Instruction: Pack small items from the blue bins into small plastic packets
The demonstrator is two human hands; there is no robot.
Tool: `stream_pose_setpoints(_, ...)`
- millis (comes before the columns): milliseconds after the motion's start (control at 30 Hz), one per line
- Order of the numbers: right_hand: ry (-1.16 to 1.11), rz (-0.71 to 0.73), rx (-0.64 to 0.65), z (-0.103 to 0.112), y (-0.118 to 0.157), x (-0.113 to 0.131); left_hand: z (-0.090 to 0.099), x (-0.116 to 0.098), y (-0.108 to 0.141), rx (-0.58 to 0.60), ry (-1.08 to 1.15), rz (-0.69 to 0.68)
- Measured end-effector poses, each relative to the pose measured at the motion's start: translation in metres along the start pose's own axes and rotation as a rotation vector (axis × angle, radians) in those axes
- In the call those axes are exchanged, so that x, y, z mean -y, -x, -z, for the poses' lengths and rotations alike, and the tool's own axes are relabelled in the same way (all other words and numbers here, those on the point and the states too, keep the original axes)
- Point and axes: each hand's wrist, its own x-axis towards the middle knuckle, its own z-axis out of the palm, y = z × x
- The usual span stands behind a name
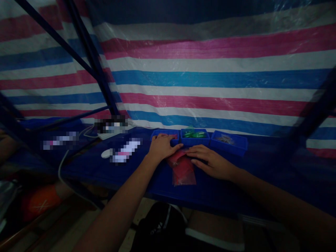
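Observation:
My left hand (163,146) reaches over the front rim of the left blue bin (175,141), which holds reddish items. Its fingertips are at the bin's contents and hard to make out; the thumb points away to the right, apart from the fingers. On the table in front of the bins lie red items in clear plastic bags (185,171), partly overlapping. My right hand (206,160) rests at their upper right edge, its fingers stretched out and touching the red plastic.
A middle bin (195,141) holds green packets, and a right bin (229,145) holds small greyish pieces. Left on the blue table (89,164) are a white round object (106,153), a cable and blurred-out items. Dark blue frame posts (90,59) and a striped sheet (210,77) stand behind.

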Motion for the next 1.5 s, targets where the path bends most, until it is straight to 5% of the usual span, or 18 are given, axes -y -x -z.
stream_pose_setpoints(233,-0.05,-0.113,-0.368,0.011,-0.001,0.001,-0.006,-0.004,0.003,-0.098,0.031,0.011)
stream_pose_setpoints(467,-0.22,-0.366,-0.538,0.013,0.0,-0.015,0.008,-0.019,0.004,-0.309,0.199,-0.067)
stream_pose_setpoints(633,-0.459,-0.421,-0.623,0.008,-0.001,-0.024,0.016,-0.037,0.008,-0.168,0.503,-0.327)
stream_pose_setpoints(767,-0.533,-0.427,-0.632,0.008,-0.002,-0.026,0.012,-0.042,0.008,-0.043,0.578,-0.378)
stream_pose_setpoints(1000,-0.542,-0.432,-0.541,0.008,-0.002,-0.023,0.007,-0.045,0.003,-0.193,0.677,-0.298)
stream_pose_setpoints(1300,-0.465,-0.465,-0.412,0.007,0.003,-0.025,0.001,-0.048,0.002,0.021,0.698,-0.353)
stream_pose_setpoints(1500,-0.465,-0.473,-0.405,0.006,0.002,-0.026,0.002,-0.052,0.003,0.023,0.724,-0.346)
